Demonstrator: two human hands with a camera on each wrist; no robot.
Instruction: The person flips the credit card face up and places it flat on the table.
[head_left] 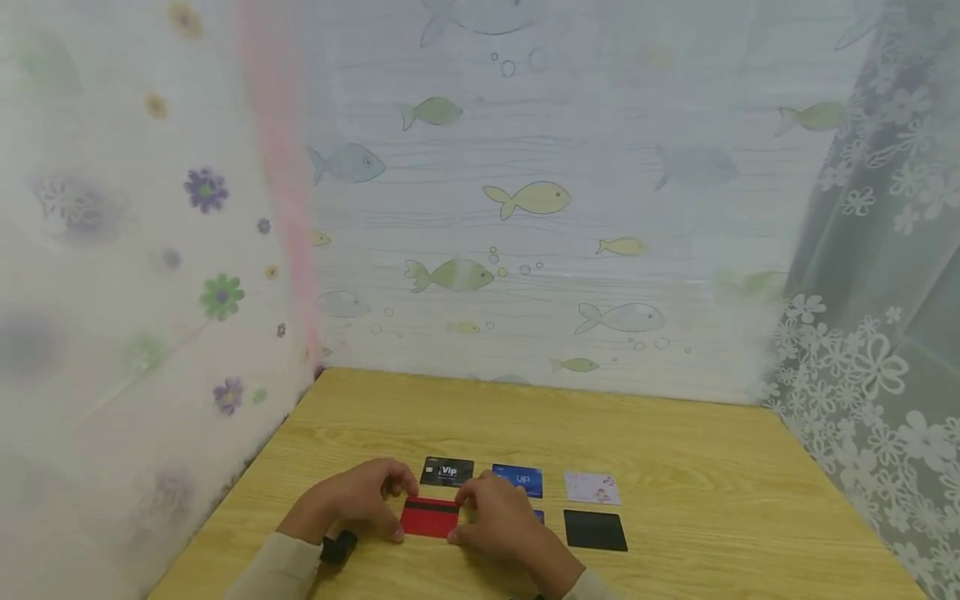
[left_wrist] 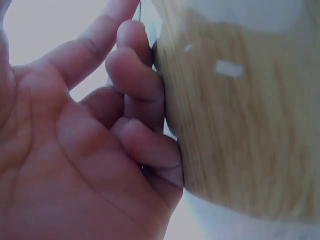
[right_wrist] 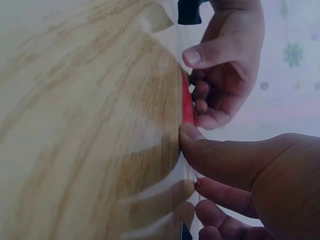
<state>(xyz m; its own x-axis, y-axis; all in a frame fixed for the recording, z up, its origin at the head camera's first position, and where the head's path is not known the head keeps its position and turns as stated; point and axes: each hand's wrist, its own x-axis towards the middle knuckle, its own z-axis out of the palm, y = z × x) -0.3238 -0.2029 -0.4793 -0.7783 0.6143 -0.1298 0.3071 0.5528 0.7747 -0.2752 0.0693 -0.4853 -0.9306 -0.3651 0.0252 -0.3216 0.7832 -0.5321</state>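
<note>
A red card (head_left: 430,522) with a dark stripe lies face down on the wooden table, between my two hands. At its left end, my left hand (head_left: 362,497) holds the corners, index finger at the far one and thumb by the near one. My right hand (head_left: 497,515) holds the right end in the same way, its thumb pressed down at the edge in the right wrist view. The left wrist view shows the left palm, with the other fingers curled against the tabletop. Beneath the right hand, a blue card is mostly hidden.
Behind the hands lie a black "Vip" card (head_left: 447,472) and a blue "VIP" card (head_left: 525,481). To the right are a pale patterned card (head_left: 592,488) and a plain black card (head_left: 595,530). Printed curtains (head_left: 525,250) hang along the back and sides of the table (head_left: 720,517).
</note>
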